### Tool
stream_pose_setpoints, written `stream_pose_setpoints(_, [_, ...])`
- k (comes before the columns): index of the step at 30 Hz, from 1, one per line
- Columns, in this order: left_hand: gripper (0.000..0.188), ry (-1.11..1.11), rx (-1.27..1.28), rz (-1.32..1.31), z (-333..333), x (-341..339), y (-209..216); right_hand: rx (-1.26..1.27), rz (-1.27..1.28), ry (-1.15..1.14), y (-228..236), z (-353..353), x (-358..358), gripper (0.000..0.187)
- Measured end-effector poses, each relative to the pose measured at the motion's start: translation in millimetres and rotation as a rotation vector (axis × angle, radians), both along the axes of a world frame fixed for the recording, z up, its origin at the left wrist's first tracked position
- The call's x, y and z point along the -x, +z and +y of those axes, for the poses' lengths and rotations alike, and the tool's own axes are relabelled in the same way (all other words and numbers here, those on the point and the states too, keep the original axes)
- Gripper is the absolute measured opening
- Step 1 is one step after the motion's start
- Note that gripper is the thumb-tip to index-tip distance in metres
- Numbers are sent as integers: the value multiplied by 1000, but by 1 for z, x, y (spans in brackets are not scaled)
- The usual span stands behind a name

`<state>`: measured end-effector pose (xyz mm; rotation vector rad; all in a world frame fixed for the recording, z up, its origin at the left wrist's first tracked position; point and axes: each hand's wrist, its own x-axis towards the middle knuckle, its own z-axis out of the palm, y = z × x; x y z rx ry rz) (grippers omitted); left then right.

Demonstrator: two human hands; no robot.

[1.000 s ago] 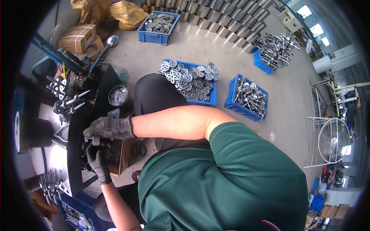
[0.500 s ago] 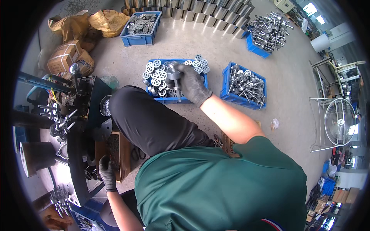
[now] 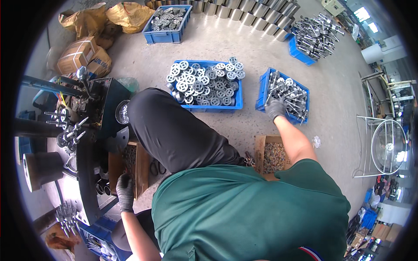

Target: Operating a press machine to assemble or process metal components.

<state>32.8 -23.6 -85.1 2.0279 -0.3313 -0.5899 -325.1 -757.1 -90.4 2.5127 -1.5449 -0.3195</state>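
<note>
My right hand (image 3: pixel 275 108), in a grey glove, reaches into the near left side of a blue crate (image 3: pixel 261 93) heaped with metal shafts (image 3: pixel 289 98) that carry round parts. Its fingers are lost among the shafts, so I cannot tell whether they grip one. Low on the left, my gloved left hand (image 3: pixel 125 191) is closed at the edge of a wooden box (image 3: pixel 141 172) with small dark parts inside. What it holds, if anything, is hidden. Another blue crate (image 3: pixel 213 108), full of spoked metal discs (image 3: pixel 204 85), lies ahead of my knee.
At my left stands a machine (image 3: pixel 98 108) with a lever and shafts on it. A wooden tray (image 3: pixel 260 152) of small bits lies below my right forearm. Farther off are a blue crate of discs (image 3: pixel 163 37), metal cylinders (image 3: pixel 248 17) and a crate of shafts (image 3: pixel 300 54).
My right hand has moved right from the disc crate to the shaft crate. The dark round part it held no longer shows in it. My left hand has shifted slightly up and right.
</note>
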Motion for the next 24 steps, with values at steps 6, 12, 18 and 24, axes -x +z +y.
stream_pose_setpoints(6, [25,-63,-85,-27,-4,3,1,62,-223,63,-30,-38,39,39])
stream_pose_setpoints(12, [25,-53,-97,-52,-11,4,3,-71,-553,-496,-65,-40,35,50])
stream_pose_setpoints(18, [25,-47,-201,-146,-13,10,37,-46,-431,-325,-80,-34,13,60])
stream_pose_setpoints(24, [21,-84,-242,-344,-49,15,87,-354,133,14,-75,-107,39,53])
